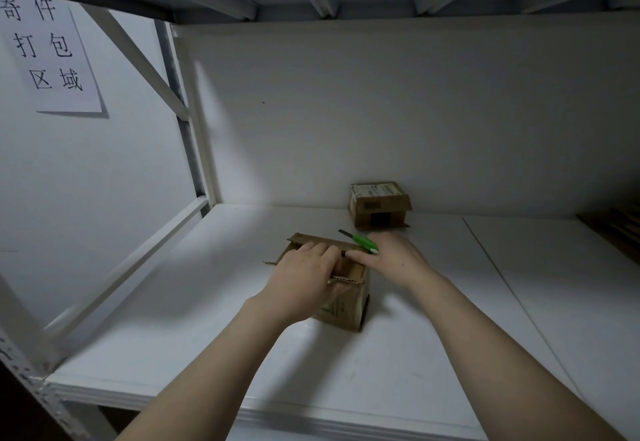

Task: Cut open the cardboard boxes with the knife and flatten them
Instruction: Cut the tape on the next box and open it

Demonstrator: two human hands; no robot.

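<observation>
We see a small cardboard box (341,309) standing on the smooth white shelf (207,319), near its middle. It is brown and matt, and its top flaps are open. The cut edges show the wavy corrugated core, and a dark print marks the near face.

The left hand (304,278) lies over the open top. Its fingers (325,253) are curled down over the edge of a flap and grip the card.

The right hand (394,260) rests at the box's far right corner and holds the green knife (362,242). Its slim plastic handle pokes out past the fingers, with a short dark blade at the far end pointing up and left. We cannot tell how the hidden fingers wrap the handle.

Well behind, touching the pale back wall, sits a second box (379,203). It is squat, with a printed label on top and a flap hanging open at its front.

On the left wall hangs a white paper sign (52,56) with black handwritten characters. At the far right edge lies a dark, ridged stack (620,229), too dim to make out.
</observation>
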